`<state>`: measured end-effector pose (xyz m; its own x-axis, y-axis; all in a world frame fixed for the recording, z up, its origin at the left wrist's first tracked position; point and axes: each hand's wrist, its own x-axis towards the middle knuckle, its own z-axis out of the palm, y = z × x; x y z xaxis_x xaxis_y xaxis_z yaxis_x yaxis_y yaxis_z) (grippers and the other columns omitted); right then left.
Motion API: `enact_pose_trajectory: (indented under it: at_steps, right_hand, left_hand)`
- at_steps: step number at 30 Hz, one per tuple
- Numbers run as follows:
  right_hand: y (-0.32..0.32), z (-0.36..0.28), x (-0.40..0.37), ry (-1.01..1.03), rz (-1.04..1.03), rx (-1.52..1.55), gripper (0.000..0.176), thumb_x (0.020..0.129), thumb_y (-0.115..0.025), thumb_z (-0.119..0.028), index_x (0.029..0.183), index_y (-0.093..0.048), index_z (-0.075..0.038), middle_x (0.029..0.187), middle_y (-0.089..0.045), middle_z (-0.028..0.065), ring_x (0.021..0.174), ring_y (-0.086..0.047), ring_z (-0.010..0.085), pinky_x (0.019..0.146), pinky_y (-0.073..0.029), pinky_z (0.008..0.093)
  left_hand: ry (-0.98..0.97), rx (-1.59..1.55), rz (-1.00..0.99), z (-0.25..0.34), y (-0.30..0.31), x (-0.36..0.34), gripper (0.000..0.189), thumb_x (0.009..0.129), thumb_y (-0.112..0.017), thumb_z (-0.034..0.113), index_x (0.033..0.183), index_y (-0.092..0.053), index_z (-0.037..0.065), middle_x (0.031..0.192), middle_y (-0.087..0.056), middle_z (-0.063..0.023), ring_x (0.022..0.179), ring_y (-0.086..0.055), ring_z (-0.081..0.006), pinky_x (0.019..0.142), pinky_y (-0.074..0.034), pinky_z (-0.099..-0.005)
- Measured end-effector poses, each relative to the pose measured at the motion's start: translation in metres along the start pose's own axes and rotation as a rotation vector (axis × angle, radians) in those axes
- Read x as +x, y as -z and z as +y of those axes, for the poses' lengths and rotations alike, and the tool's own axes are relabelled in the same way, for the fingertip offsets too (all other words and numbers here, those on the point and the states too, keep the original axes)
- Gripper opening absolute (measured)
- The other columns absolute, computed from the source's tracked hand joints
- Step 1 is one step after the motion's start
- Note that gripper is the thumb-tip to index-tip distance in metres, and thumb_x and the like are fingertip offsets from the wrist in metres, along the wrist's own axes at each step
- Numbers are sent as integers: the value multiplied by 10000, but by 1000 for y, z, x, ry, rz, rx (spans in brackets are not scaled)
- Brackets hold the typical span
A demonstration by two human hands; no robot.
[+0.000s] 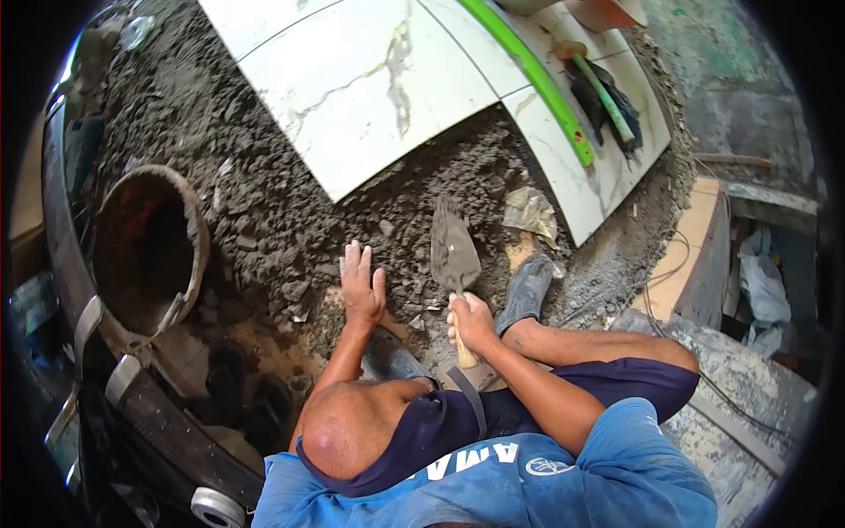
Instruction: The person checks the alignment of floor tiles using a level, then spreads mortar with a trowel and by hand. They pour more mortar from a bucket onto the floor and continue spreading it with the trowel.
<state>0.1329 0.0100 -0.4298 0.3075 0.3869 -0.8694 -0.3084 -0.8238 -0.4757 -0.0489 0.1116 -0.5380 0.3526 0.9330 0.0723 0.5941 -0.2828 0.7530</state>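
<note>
My right hand [473, 322] is wrapped round the wooden handle of a pointed trowel [455, 253]. Grey mortar coats the blade, which points away from me over the loose mortar. My left hand [361, 290] holds nothing; its fingers are stretched out and the thumb stands apart, at the near edge of the mortar bed [264, 211]. Ahead of both hands lie white marble-patterned tiles [352, 79], with a bare notch of mortar between them. A crumpled, dirty plastic scrap [531, 214] rests right of the trowel blade.
A long green level [537, 79] and a green-handled mallet [607, 97] lie on the tiles. To the left, a mortar-caked bucket [150, 251] is tipped toward me. A thin cable [656, 299] runs along the right, near a white plastic bag [763, 277].
</note>
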Motion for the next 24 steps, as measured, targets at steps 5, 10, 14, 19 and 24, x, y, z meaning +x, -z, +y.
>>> enact_pose_trajectory:
  at_steps: [5,10,14,19,24]
  right_hand:
    - [-9,-73,55,120,-11,204,324,982,-505,-386,883,-480,-79,693,-513,17,503,-507,128,443,-467,301]
    - [13,-61,75,62,92,457,300,974,-510,-371,888,-479,-86,692,-497,24,513,-501,136,443,-461,306]
    - [20,-68,53,43,214,514,242,974,-494,-305,922,-458,-71,709,-501,42,530,-522,151,438,-473,322]
    - [-44,-128,49,180,125,734,124,928,-478,-164,935,-400,-67,738,-490,44,570,-521,147,488,-511,333]
    - [-132,-167,46,186,137,858,194,958,-474,-210,983,-377,-44,833,-484,75,631,-537,161,547,-539,349]
  left_hand:
    - [-14,19,-25,2,1,3,484,956,-543,205,1372,-458,-28,1476,-372,-252,1395,-316,-405,1157,-196,-518]
    - [-10,-8,-38,-1,12,0,479,962,-529,197,1376,-451,-32,1467,-390,-250,1391,-330,-398,1157,-203,-515]
    - [-4,-44,25,1,8,6,474,970,-515,197,1378,-448,-35,1456,-407,-245,1387,-340,-393,1159,-207,-508]
    - [1,-48,52,1,12,6,453,981,-491,187,1374,-453,-38,1453,-422,-229,1383,-357,-374,1160,-215,-499]
    - [97,-47,181,-13,27,14,438,980,-477,167,1365,-466,-43,1426,-456,-234,1366,-387,-374,1156,-236,-474]
